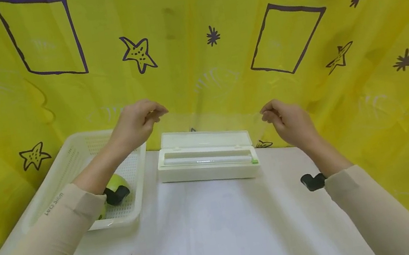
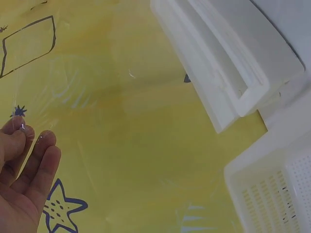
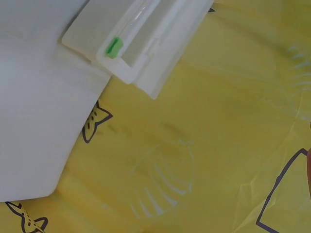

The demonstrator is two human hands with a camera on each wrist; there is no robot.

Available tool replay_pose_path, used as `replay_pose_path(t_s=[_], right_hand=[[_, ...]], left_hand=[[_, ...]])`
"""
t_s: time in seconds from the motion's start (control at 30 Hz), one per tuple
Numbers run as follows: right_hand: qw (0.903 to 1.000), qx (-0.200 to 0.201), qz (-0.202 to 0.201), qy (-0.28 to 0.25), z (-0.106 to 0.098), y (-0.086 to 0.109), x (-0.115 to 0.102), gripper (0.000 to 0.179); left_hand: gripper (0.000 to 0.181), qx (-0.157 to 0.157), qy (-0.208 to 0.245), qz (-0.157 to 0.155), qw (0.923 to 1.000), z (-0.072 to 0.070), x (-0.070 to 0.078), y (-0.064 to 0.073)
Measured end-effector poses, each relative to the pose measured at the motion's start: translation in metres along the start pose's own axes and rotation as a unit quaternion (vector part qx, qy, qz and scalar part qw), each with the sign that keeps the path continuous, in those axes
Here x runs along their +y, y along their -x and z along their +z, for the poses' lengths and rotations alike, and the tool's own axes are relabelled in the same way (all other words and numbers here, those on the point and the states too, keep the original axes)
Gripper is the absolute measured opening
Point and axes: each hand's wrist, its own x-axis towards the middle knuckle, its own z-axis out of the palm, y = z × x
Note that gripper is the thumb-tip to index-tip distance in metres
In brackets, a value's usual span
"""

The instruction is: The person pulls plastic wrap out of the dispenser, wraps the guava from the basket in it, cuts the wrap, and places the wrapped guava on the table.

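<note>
A sheet of clear cling film [image 1: 214, 116], faint and see-through, stretches in the air between both hands. My left hand [image 1: 136, 123] pinches its left end between thumb and forefinger; the left wrist view shows shiny film at the fingertips [image 2: 22, 127]. Over on the right, my right hand [image 1: 291, 123] pinches the other end, with its fingers curled. Below and between them stands a white cling film dispenser [image 1: 208, 176], its lid [image 1: 206, 139] raised and a white roll [image 1: 201, 159] inside. A green slider [image 3: 114, 47] sits at its right end. Only a sliver of the right hand shows in the right wrist view.
Under the left forearm, a white slotted basket [image 1: 115, 222] holds green round fruit [image 1: 118, 182], partly hidden by the arm. The white table [image 1: 214, 234] ends just behind the dispenser, where a yellow patterned curtain [image 1: 180, 82] hangs.
</note>
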Motion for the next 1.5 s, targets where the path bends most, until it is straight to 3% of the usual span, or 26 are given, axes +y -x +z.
replay_pose_path(t_s=[0.53,1.03,1.2,1.5], right_hand=[[0.9992,0.033,-0.018,0.013,-0.014,-0.002,0.000,0.014],[0.9986,0.047,-0.025,0.003,-0.023,0.006,-0.009,0.013],[0.9963,0.068,-0.051,-0.013,-0.024,0.022,-0.020,0.008],[0.9870,0.107,-0.109,-0.050,-0.013,0.061,-0.048,0.010]], left_hand=[[0.022,0.020,0.002,0.024,0.9995,-0.008,0.008,-0.010],[0.017,0.044,-0.001,0.029,0.9986,-0.013,0.014,-0.005],[0.017,0.053,-0.003,0.057,0.9970,-0.016,0.014,0.007],[0.018,0.077,-0.003,0.090,0.9930,-0.024,0.015,0.047]])
